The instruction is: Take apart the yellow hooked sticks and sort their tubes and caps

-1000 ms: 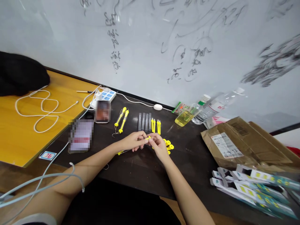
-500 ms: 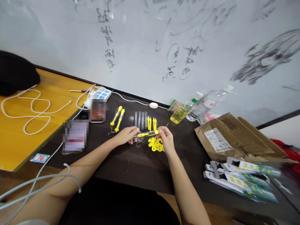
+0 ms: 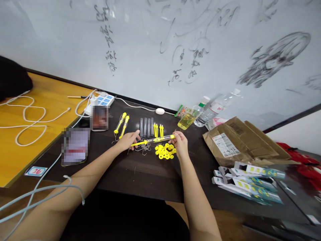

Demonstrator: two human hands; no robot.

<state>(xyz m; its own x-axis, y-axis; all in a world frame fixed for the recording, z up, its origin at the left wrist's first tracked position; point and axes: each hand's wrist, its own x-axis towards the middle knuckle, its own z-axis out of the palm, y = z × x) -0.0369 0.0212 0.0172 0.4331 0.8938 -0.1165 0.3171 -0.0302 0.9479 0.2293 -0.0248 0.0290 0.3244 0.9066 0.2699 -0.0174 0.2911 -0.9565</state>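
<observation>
Holding a tube (image 3: 163, 138) over the table (image 3: 140, 174), pinched by right hand (image 3: 181, 142) at its three-o'clock end, with yellow rod (image 3: 138, 144) out toward nine, met by left hand (image 3: 127, 142), grip too hidden to tell.

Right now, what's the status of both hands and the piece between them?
Right hand gripping one end of yellow-and-clear tube. Left hand at other end, grip unclear. Wire hooks and yellow rings close by.
</observation>
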